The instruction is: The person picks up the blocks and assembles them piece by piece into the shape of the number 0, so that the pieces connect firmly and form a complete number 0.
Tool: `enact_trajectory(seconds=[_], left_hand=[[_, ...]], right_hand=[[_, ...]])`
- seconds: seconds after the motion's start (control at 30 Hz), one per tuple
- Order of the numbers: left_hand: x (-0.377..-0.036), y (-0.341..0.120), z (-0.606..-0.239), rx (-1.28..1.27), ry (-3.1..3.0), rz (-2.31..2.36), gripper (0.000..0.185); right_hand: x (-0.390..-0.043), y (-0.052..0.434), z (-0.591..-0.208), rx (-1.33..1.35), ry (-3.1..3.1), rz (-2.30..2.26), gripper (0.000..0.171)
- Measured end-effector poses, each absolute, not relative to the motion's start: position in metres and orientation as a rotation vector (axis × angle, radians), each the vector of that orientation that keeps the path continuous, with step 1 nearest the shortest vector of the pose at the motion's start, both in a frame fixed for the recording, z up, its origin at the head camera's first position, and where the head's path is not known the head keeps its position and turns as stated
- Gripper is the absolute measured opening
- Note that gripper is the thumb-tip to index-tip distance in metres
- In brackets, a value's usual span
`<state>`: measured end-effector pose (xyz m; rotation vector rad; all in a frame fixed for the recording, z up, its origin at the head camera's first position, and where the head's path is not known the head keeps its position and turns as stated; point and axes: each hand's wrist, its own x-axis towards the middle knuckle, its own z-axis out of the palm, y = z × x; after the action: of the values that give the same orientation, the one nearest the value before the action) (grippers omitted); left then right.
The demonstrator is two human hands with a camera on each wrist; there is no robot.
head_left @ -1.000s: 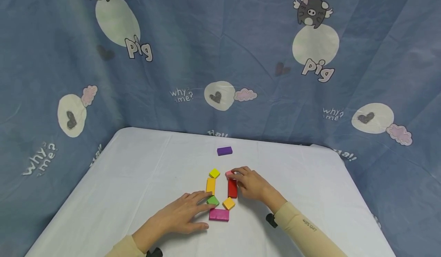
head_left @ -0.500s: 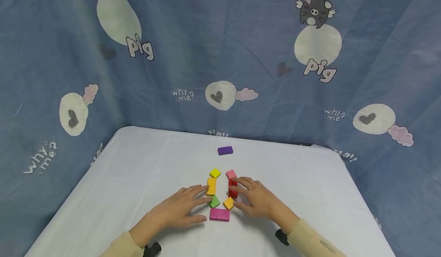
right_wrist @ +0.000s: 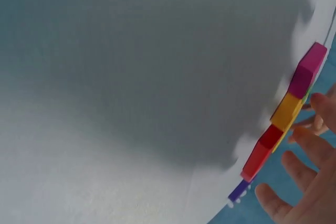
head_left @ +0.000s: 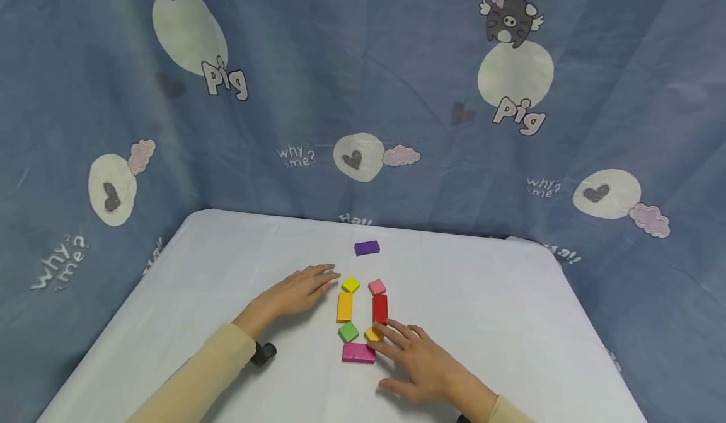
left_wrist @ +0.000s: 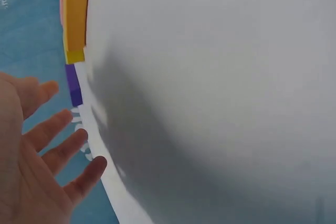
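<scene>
Coloured blocks lie in a ring on the white cloth. My left hand (head_left: 303, 289), fingers stretched out and holding nothing, hovers left of the small yellow block (head_left: 350, 284). Below that block are a long orange-yellow block (head_left: 344, 307) and a small green block (head_left: 348, 331). On the other side a small pink block (head_left: 377, 286) tops a long red block (head_left: 380, 308). My right hand (head_left: 422, 363) has its fingers spread, the tips overlapping the small orange block (head_left: 371, 335) in the head view. A magenta block (head_left: 358, 352) lies at the near end, just left of those fingers.
A purple block (head_left: 367, 248) lies apart, farther back near the table's far edge. The white-covered table (head_left: 482, 297) ends against a blue printed curtain (head_left: 431, 190). A dark wrist camera (head_left: 263, 353) sits at the left sleeve.
My right hand has let go of the pink block and drawn back toward me to the small orange block. The left hand has moved away from me, from the green block to beside the yellow one.
</scene>
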<state>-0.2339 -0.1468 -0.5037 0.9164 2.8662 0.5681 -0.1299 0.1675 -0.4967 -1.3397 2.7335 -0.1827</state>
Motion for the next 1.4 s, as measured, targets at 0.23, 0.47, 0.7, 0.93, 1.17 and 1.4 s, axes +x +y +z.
enact_trajectory(seconds=[0.23, 0.47, 0.7, 0.93, 1.17, 1.4], left_hand=[[-0.255, -0.135, -0.506, 0.899, 2.832, 0.538, 0.042], [-0.271, -0.125, -0.505, 0.853, 2.834, 0.467, 0.046], [-0.277, -0.120, -0.505, 0.889, 2.840, 0.453, 0.047], [-0.280, -0.116, -0.500, 0.902, 2.827, 0.444, 0.048], [-0.288, -0.111, -0.496, 0.902, 2.818, 0.417, 0.049], [-0.295, -0.105, -0.499, 0.901, 2.826, 0.344, 0.049]], right_hand=[[-0.126, 0.165, -0.500, -1.389, 2.750, -0.127, 0.067], [-0.125, 0.164, -0.500, -1.355, 2.733, -0.141, 0.068], [-0.125, 0.163, -0.498, -1.329, 2.738, -0.150, 0.069], [-0.124, 0.164, -0.497, -1.349, 2.726, -0.165, 0.069], [-0.123, 0.163, -0.495, -1.338, 2.704, -0.164, 0.071], [-0.122, 0.163, -0.494, -1.339, 2.696, -0.183, 0.071]])
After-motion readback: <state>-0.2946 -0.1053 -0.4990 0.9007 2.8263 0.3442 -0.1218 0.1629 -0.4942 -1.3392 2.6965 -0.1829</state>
